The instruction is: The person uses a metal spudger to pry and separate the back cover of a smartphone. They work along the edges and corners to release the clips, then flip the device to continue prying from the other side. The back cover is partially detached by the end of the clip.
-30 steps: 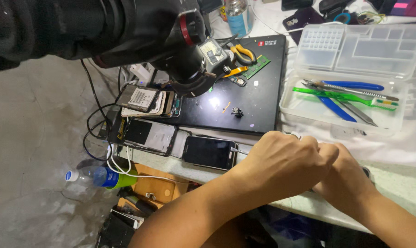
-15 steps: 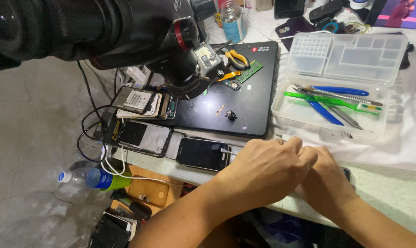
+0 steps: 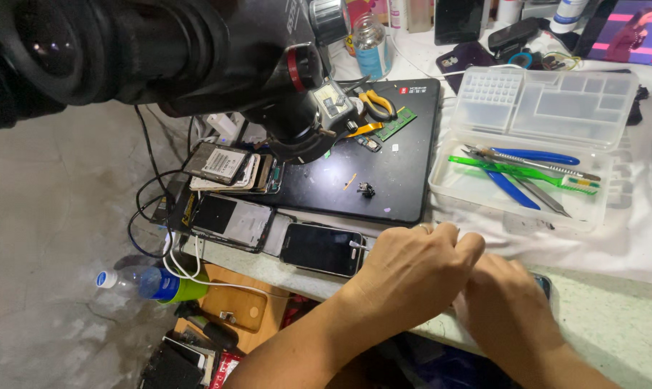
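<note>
My left hand (image 3: 412,270) reaches in from the lower left, its fingers curled into a fist at the front edge of the bench. What it grips, if anything, is hidden. My right hand (image 3: 510,306) lies right beside it, touching it, palm down over a dark phone (image 3: 543,284) of which only a corner shows. Another dark phone (image 3: 322,248) lies face up just left of my left hand, with a white cable plugged into it.
A black microscope (image 3: 196,50) hangs over the upper left. On the black mat (image 3: 405,180) lie small parts and yellow pliers (image 3: 376,104). To the right, a clear plastic box (image 3: 441,180) holds blue-handled tools. Opened phones (image 3: 229,220) are stacked left. A bottle (image 3: 149,284) lies on the floor.
Both hands stay pressed together at the bench edge and have shifted slightly left. The view has tilted, so more of the bench's far side shows.
</note>
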